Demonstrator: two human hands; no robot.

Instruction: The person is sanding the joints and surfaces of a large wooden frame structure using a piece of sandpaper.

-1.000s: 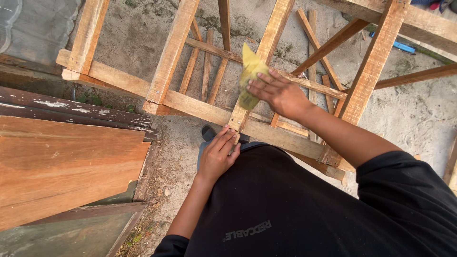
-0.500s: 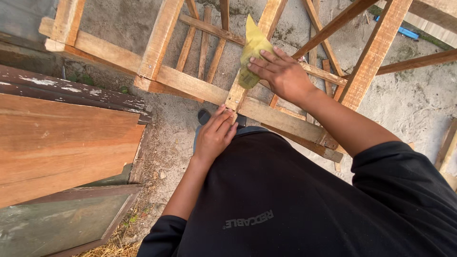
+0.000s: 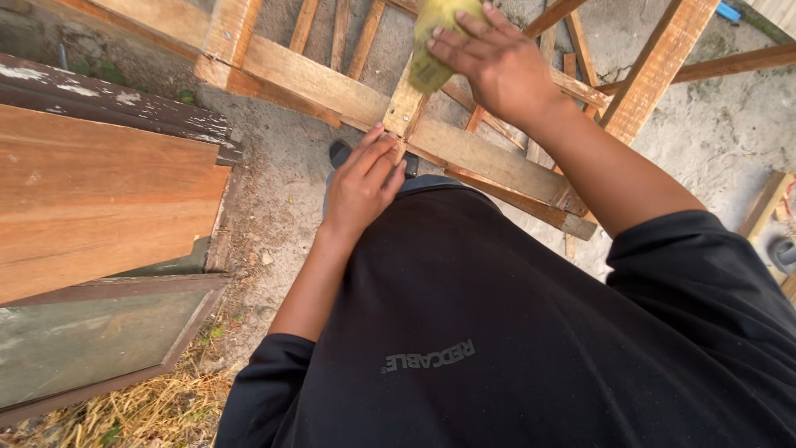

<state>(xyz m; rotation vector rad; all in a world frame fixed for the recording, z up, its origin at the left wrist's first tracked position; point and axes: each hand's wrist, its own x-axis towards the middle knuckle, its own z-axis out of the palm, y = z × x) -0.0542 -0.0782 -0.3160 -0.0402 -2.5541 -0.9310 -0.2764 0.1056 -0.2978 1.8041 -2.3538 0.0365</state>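
A wooden frame of planks and slats (image 3: pixel 489 162) stands over sandy ground. My right hand (image 3: pixel 489 62) presses a folded yellow sheet (image 3: pixel 431 50), perhaps sandpaper, onto an upright slat (image 3: pixel 404 106) of the frame. My left hand (image 3: pixel 365 182) rests with flat fingers on the frame's near plank, just below that slat. My black shirt (image 3: pixel 514 332) fills the lower part of the view.
Stacked brown boards (image 3: pixel 99 199) and a weathered dark plank (image 3: pixel 116 104) lie at the left over a greenish panel (image 3: pixel 75 348). Dry straw (image 3: pixel 141 411) sits at the bottom left. Wood scraps (image 3: pixel 767 203) lie at the right edge. A dark shoe (image 3: pixel 338 152) shows under the frame.
The view has tilted down and closer to my body. My right hand with the yellow sheet has slid up the slat, away from me. My left hand stays on the plank.
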